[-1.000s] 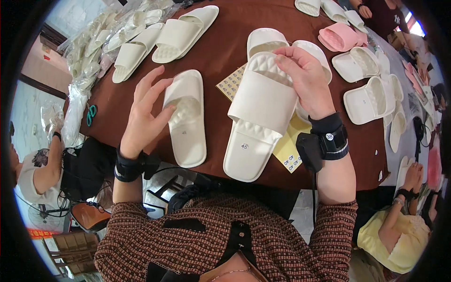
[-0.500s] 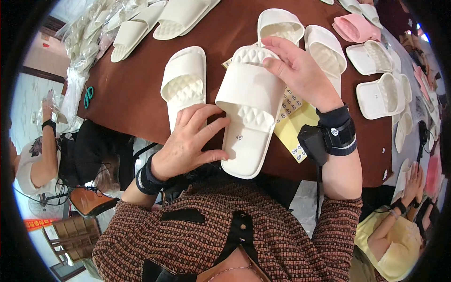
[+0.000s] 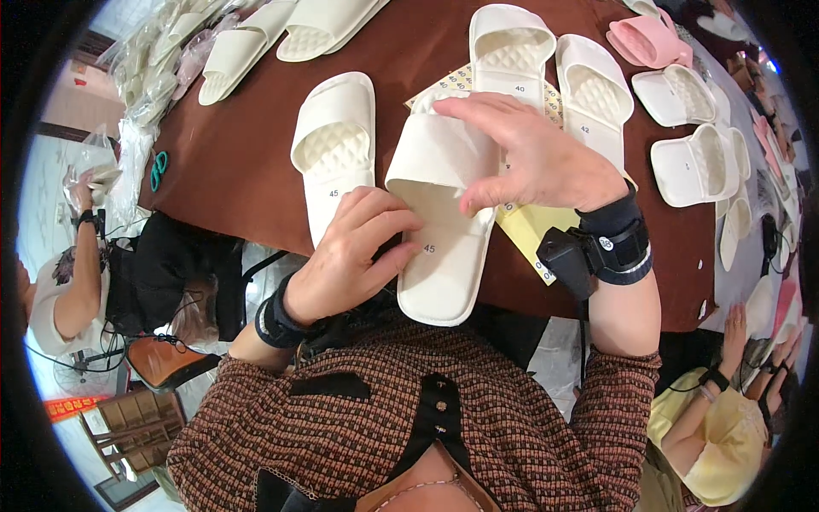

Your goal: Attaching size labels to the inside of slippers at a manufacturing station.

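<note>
A white slipper lies in front of me with its heel toward me, its insole bearing a small printed mark. My left hand has curled fingers, with thumb and fingertips gripping the slipper's left edge beside the heel. Across the slipper's broad strap reaches my right hand; its fingers lie over the strap's top and its thumb presses at the near right edge. The toe is partly hidden by that hand. Just left lies a matching white slipper, its heel partly behind my left hand.
Yellow sticker sheets lie under the slippers on the brown table. More white slippers and a pink pair stand beyond. Teal scissors sit near the left edge, by bagged slippers. Other people work on both sides.
My right hand has come down from the toe onto the strap, its thumb now at the strap's near edge. My left hand stays at the slipper's left edge, fingers more curled.
</note>
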### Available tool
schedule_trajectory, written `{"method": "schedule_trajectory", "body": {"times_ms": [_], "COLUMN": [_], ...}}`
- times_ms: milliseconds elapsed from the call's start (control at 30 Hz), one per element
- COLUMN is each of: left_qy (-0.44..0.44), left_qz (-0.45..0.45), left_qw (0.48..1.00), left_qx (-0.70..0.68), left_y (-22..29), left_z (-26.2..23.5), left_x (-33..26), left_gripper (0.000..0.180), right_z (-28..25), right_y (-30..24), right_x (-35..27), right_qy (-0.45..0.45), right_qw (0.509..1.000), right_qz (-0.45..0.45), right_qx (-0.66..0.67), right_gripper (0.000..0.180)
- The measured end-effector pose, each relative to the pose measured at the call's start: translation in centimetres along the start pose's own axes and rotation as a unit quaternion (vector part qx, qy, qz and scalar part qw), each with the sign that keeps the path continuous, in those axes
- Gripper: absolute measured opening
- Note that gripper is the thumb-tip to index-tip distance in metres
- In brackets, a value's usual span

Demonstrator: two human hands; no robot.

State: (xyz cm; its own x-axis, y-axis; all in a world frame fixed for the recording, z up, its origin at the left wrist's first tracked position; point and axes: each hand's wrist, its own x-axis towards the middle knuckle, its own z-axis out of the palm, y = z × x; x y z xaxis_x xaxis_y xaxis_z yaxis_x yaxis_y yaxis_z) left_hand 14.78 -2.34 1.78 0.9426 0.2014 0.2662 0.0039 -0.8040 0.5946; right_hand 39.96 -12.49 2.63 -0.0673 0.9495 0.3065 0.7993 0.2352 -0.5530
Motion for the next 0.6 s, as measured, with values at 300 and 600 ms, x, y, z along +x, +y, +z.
{"method": "schedule_trajectory", "body": {"times_ms": [300, 600], "left_qy": [0.035, 0.069], "left_qz": [-0.035, -0.063], "left_qw": [0.999, 0.996], "left_qx": [0.010, 0.013], "left_y": [0.5, 0.3], "left_z": [0.4, 0.5], "left_x": [0.5, 0.9], "left_gripper": [0.021, 0.021], "right_z": [2.1, 3.0], "right_y": [-0.4, -0.1], "right_x": [0.9, 0.7], "right_qy": [0.133, 0.138], "right_qw": [0.990, 0.990], "right_qz": [-0.025, -0.010], "right_qx": [0.045, 0.041], "right_gripper": [0.065, 0.058]}}
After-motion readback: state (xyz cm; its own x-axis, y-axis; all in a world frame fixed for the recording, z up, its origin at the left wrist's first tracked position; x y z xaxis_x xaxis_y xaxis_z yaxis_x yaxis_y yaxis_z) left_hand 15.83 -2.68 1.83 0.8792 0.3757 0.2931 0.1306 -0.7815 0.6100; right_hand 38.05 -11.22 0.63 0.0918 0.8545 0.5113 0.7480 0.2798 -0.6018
